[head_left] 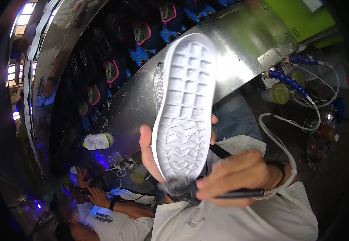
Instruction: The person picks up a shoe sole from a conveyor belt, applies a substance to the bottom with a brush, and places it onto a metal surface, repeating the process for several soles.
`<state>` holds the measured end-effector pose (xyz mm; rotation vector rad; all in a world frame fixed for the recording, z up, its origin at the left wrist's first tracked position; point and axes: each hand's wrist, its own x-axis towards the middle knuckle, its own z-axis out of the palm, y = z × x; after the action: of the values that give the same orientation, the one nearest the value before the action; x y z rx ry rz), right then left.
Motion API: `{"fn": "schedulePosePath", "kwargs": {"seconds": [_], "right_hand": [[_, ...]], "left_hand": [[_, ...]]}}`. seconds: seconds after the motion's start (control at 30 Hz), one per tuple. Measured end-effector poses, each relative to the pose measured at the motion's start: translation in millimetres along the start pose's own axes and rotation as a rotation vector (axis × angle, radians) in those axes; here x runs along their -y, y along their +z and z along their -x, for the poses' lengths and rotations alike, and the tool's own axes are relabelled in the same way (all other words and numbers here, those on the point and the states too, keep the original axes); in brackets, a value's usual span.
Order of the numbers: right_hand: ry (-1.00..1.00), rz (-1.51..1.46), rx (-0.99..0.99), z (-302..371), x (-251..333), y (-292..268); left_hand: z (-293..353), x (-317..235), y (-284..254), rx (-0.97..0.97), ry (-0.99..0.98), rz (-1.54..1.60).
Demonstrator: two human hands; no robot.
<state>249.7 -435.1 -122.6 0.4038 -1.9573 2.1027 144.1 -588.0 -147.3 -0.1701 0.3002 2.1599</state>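
Note:
A white shoe sole (185,132) stands upright in front of me, its inner face of square pockets and wavy ridges turned toward me. My left hand (146,150) grips it from behind, thumb along the left edge and fingertips showing at the right edge. My right hand (238,176) is closed on a brush (178,188), blurred by motion, with a black handle and a pale hose (281,148) running from it. Dark bristles are at the sole's lower end; whether they touch it I cannot tell.
A metal work surface (238,52) runs behind the sole. Dark shoes with pink trim (142,33) sit in a row beyond it. Another sole (97,141) lies at left. Blue segmented hoses (289,82) stand at right. A co-worker (114,217) is at lower left.

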Motion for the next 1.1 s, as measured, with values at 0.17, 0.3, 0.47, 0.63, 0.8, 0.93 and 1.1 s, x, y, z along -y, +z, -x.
{"fn": "schedulePosePath", "kwargs": {"seconds": [0.17, 0.3, 0.47, 0.63, 0.8, 0.93, 1.1], "right_hand": [[-0.292, 0.4, 0.03, -10.9, 19.2, -68.0], [0.065, 0.183, -0.063, 8.9, 10.4, -11.5], [-0.082, 0.0, 0.034, -22.0, 22.2, 1.6], [0.166, 0.072, -0.035, -14.9, 23.1, 5.4], [0.094, -0.134, 0.127, -35.4, 29.8, -16.5], [0.168, 0.276, -0.544, -56.0, 20.9, -15.5], [-0.02, 0.084, -0.064, -56.3, -3.3, -28.4]], "left_hand": [[-12.3, 6.7, 16.6, -0.05, -0.061, -0.115], [2.7, 2.9, 3.9, -0.001, -0.004, -0.205], [36.7, -15.1, -60.2, 0.19, -0.113, -0.003], [2.2, -12.5, -33.7, 0.326, -0.096, -0.028], [-11.8, -8.9, -8.0, 0.297, -0.035, 0.031], [-6.8, -5.9, -17.4, 0.193, 0.146, 0.168], [-5.8, 5.6, 22.9, -0.213, 0.349, 0.022]]}}
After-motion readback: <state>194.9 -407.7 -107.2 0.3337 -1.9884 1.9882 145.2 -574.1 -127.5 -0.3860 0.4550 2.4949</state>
